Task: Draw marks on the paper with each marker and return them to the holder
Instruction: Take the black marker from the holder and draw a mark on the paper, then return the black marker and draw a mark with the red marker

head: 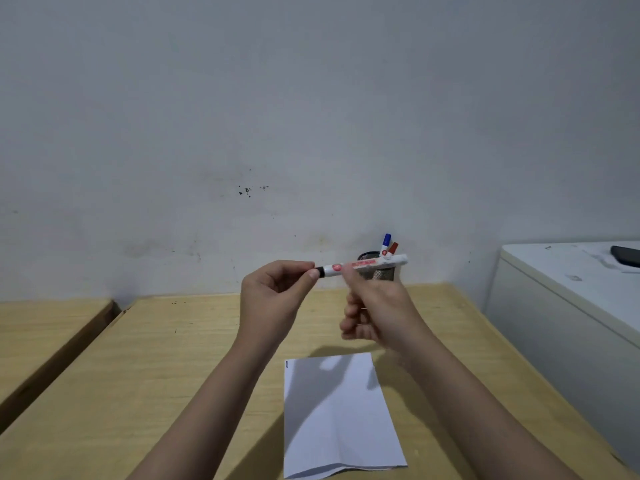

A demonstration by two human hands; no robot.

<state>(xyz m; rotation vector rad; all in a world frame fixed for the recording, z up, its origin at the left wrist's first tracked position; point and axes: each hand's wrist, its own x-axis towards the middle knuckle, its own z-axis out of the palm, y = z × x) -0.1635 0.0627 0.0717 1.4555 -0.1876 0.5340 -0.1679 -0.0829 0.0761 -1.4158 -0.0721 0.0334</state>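
Adjoining desk [41,327]: a second wooden surface is seen at far left, set apart from the main one by a dark gap.
Desk [173,368]: light wood, set against a scuffed grey-white wall [242,116].
Left hand [273,296]: raised above the desk, fingers curled shut around the black cap end of the marker; the cap itself is mostly hidden in the grip.
Marker [363,265]: white barrel with red label, held level in the air between both hands, in front of the holder.
Paper [339,417]: a white sheet lying flat on the desk below the hands, one short dark mark drawn near its top left corner.
Right hand [377,306]: blurred, closed on the marker's barrel.
Holder [377,271]: dark mesh cup at the back of the desk by the wall, partly hidden behind the marker.
Blue marker [386,242]: stood in the holder, cap upward.
Red marker [393,248]: stood in the holder just beside the blue one.
White cabinet [554,306]: at far right, a dark flat object [627,256] lying on top.
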